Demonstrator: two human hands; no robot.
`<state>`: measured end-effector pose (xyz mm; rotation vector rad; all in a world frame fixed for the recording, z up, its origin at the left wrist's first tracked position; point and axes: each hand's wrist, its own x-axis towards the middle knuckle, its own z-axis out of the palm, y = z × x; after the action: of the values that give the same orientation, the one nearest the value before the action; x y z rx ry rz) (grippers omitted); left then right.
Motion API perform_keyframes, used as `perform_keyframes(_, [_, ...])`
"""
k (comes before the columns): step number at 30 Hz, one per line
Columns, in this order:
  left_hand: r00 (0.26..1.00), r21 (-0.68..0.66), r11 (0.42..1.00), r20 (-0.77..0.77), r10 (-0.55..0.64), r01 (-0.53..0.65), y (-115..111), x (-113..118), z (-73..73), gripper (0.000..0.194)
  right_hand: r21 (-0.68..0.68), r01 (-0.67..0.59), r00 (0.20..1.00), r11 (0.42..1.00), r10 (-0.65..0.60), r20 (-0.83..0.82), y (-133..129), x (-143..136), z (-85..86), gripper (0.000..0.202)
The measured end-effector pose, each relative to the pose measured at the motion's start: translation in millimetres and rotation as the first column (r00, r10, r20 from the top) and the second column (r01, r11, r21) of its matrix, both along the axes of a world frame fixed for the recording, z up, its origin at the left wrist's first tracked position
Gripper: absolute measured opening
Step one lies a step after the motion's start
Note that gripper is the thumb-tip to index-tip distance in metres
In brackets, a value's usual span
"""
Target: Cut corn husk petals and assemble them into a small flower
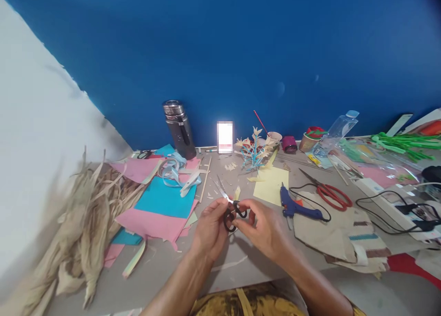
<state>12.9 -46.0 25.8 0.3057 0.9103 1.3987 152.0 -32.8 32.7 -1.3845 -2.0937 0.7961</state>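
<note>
Black-handled scissors (229, 222) are between my two hands above the table, their blades slightly apart and pointing away from me to the left. My left hand (211, 226) is closed around them near the pivot, with the thumb on top. The fingers of my right hand (267, 228) curl at the handle loops, thumb and forefinger on the black rings. Just beyond the handles shows a small pale yellow piece (237, 192); whether a finger touches it I cannot tell. Farther back stands a bunch of cream husk-like flowers on blue stems (254, 153).
Left lie dried husks (76, 224), blue felt sheets (165, 199), pink sheets (155, 224) and pale ribbon (175, 171). A dark flask (181, 134) stands behind. Right are a blue glue gun (298, 208), red-handled scissors (332, 195), a power strip (396, 210) and a plastic bottle (339, 130).
</note>
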Motion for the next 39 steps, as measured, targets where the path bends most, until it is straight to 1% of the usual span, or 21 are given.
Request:
perform_keyframes(3, [1.0,0.003,1.0,-0.01,0.021,-0.021,2,0,-1.1,0.033,-0.115,0.022,0.999,0.993,-0.026,-0.037,5,-1,-7.2,0.026])
perform_keyframes(4, [0.999,0.002,1.0,-0.032,0.013,-0.013,3,0,-1.5,0.033,-0.152,-0.004,0.997,0.988,-0.008,-0.08,8,0,-9.7,0.022])
perform_keyframes(6, [0.993,-0.004,1.0,-0.115,-0.009,0.009,6,-3,-1.5,0.032,-0.269,-0.126,0.969,0.955,0.06,-0.239,16,4,-13.5,0.019])
perform_keyframes(8, [0.976,0.003,1.0,-0.219,-0.013,0.014,10,-7,-0.4,0.031,-0.417,-0.307,0.89,0.855,0.103,-0.444,23,9,-15.9,0.027])
perform_keyframes(10, [0.962,0.021,0.998,-0.267,-0.05,0.058,14,-10,1.7,0.033,-0.509,-0.476,0.777,0.717,0.072,-0.626,28,11,-18.8,0.04])
perform_keyframes(13, [0.952,0.024,0.971,-0.202,-0.229,0.239,18,-9,4.8,0.039,-0.505,-0.668,0.566,0.547,-0.068,-0.822,27,7,-27.0,0.055])
perform_keyframes(15, [0.939,0.018,0.95,-0.161,-0.304,0.31,19,-8,6.1,0.039,-0.478,-0.735,0.458,0.48,-0.168,-0.873,23,3,-33.1,0.054])
perform_keyframes(17, [0.95,0.017,0.963,-0.173,-0.261,0.268,20,-11,6.5,0.033,-0.483,-0.722,0.432,0.496,-0.223,-0.874,20,5,-36.1,0.048])
perform_keyframes(20, [0.961,-0.002,0.995,-0.259,-0.096,0.099,18,-30,5.5,0.022,-0.498,-0.603,0.45,0.623,-0.249,-0.857,21,25,-34.0,0.049])
perform_keyframes(22, [0.96,-0.025,0.999,-0.276,-0.043,0.037,16,-47,3.3,0.013,-0.492,-0.522,0.446,0.696,-0.269,-0.853,24,44,-32.3,0.058])
perform_keyframes(24, [0.961,-0.039,0.999,-0.274,-0.031,0.021,13,-61,0.5,0.007,-0.508,-0.406,0.549,0.76,-0.242,-0.8,25,60,-34.2,0.061])
perform_keyframes(26, [0.941,-0.063,0.997,-0.335,-0.053,0.034,8,-67,-2.1,0.007,-0.519,-0.189,0.676,0.834,-0.273,-0.684,23,68,-39.6,0.05])
perform_keyframes(28, [0.861,-0.091,0.995,-0.503,-0.077,0.036,4,-67,-3.8,0.003,-0.491,0.02,0.753,0.871,-0.336,-0.565,18,69,-46.5,0.037])
perform_keyframes(29, [0.781,-0.098,0.994,-0.617,-0.096,0.045,1,-65,-4.3,0.003,-0.47,0.08,0.782,0.879,-0.348,-0.517,15,68,-49.7,0.033])
perform_keyframes(30, [0.671,-0.103,0.992,-0.731,-0.124,0.071,-2,-62,-4.7,0.008,-0.45,0.101,0.814,0.887,-0.334,-0.475,12,67,-52.5,0.031])
perform_keyframes(32, [0.389,-0.143,0.973,-0.898,-0.205,0.182,-7,-58,-6.0,0.017,-0.404,0.075,0.888,0.912,-0.246,-0.389,6,64,-56.4,0.028])
perform_keyframes(34, [0.126,-0.215,0.928,-0.957,-0.263,0.304,-13,-54,-8.3,0.016,-0.338,0.046,0.946,0.94,-0.15,-0.289,2,61,-58.4,0.026])
perform_keyframes(35, [0.024,-0.249,0.907,-0.962,-0.273,0.339,-16,-53,-9.8,0.013,-0.303,0.04,0.964,0.952,-0.117,-0.24,0,60,-58.8,0.027])
perform_keyframes(37, [-0.11,-0.292,0.883,-0.956,-0.271,0.368,-20,-51,-12.5,0.004,-0.254,0.04,0.98,0.966,-0.088,-0.179,-2,57,-58.5,0.028])
perform_keyframes(38, [-0.131,-0.297,0.879,-0.955,-0.267,0.373,-21,-51,-13.3,0.002,-0.259,0.04,0.978,0.965,-0.09,-0.186,-2,56,-57.7,0.029])
perform_keyframes(39, [-0.119,-0.295,0.88,-0.955,-0.27,0.372,-21,-51,-13.5,0.002,-0.29,0.035,0.97,0.956,-0.102,-0.221,-2,54,-56.6,0.029])
